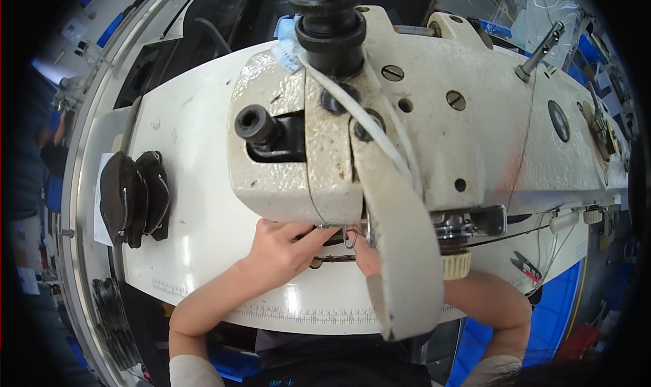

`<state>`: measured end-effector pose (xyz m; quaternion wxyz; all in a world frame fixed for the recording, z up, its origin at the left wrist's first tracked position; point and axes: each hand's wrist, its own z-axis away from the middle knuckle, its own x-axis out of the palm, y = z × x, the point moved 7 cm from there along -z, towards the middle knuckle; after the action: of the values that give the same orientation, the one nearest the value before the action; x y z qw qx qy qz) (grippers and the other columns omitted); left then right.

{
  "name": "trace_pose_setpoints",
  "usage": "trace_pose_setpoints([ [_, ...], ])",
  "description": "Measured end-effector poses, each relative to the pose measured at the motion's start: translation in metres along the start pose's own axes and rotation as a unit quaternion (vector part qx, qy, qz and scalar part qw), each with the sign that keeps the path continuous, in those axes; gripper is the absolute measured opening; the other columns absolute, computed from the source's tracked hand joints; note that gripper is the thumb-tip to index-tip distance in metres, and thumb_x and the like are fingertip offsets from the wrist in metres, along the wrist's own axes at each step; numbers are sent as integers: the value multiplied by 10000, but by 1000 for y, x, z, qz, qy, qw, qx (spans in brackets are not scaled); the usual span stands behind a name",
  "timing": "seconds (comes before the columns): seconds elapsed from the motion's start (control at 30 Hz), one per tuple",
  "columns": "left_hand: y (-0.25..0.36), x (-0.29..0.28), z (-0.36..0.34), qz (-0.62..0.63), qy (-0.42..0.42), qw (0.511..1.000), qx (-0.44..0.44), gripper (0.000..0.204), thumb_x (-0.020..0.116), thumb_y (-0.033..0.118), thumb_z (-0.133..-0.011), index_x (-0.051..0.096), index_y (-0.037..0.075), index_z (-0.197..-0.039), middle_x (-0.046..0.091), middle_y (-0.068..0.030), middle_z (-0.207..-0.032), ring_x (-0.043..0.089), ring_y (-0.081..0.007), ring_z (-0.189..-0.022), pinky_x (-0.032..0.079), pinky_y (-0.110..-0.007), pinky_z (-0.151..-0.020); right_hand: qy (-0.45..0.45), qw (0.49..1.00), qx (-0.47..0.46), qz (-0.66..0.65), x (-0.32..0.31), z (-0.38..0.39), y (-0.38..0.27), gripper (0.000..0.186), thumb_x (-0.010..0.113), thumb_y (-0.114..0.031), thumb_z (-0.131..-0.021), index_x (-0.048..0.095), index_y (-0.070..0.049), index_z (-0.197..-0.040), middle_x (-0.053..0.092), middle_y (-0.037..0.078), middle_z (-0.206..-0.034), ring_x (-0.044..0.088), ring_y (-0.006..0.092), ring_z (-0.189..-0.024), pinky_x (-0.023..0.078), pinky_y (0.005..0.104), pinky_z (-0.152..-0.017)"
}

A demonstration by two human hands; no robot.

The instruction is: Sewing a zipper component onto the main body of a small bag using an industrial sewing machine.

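A cream industrial sewing machine (pixel 420 129) fills the middle of the view, with a wide pale curved band (pixel 407 265) down its front. My left hand (pixel 281 251) is under the machine head, fingers bent and pressed on a narrow dark piece (pixel 325 258) beside the metal presser foot (pixel 349 238). My right hand (pixel 366 255) is at the other side of the foot, its fingers curled; the band and foot hide much of it and what it holds. Both forearms rest over the white table (pixel 183 265).
Stacked dark pouch-like pieces (pixel 135 197) lie at the table's left. Red-handled snips (pixel 525 268) lie near the right edge. A metal rail (pixel 81 204) runs along the left, and a blue bin (pixel 556 305) stands below right. Part of another person (pixel 51 143) shows at far left.
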<state>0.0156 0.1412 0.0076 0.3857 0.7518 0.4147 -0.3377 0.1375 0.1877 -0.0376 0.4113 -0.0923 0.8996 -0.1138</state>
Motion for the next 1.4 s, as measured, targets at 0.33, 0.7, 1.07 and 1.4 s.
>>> trace_pose_setpoints([
  [0.33, 22, -2, -6, -76, 18, 994, 81, 214, 624, 12, -536, 652, -7, -747, 598, -100, -781, 566, -254, -623, 459, -360, -547, -119, 991, -33, 50, -4, -5, -18, 107, 596, -128, -560, 536, -40, -570, 556, 91, -639, 563, 216, -618, 418, 314, -506],
  [0.7, 8, 16, 11, -51, -157, 986, 31, 425, 598, 214, -664, 619, 160, -1085, 626, -91, -1030, 610, -209, -803, 469, -391, -692, -152, 985, -29, 71, 0, -8, -17, 117, 581, -151, -545, 511, -57, -548, 560, 107, -611, 570, 212, -596, 418, 307, -501],
  [1.07, -47, -4, 6, 272, -62, 826, -489, 178, 578, 100, -801, 644, -46, -879, 644, -136, -660, 636, -207, -674, 480, -330, -598, -132, 977, -103, 130, 20, 9, -18, 79, 598, -114, -556, 540, -60, -559, 568, 103, -685, 542, 200, -579, 435, 288, -507],
  [1.4, -7, -6, -13, 61, -87, 992, -74, 158, 603, -9, -653, 621, -1, -810, 600, -131, -723, 584, -295, -608, 467, -353, -544, -164, 976, 104, 98, 8, -8, 18, 129, 576, -134, -717, 639, -73, -622, 559, 47, -538, 545, 189, -448, 409, 354, -405],
])
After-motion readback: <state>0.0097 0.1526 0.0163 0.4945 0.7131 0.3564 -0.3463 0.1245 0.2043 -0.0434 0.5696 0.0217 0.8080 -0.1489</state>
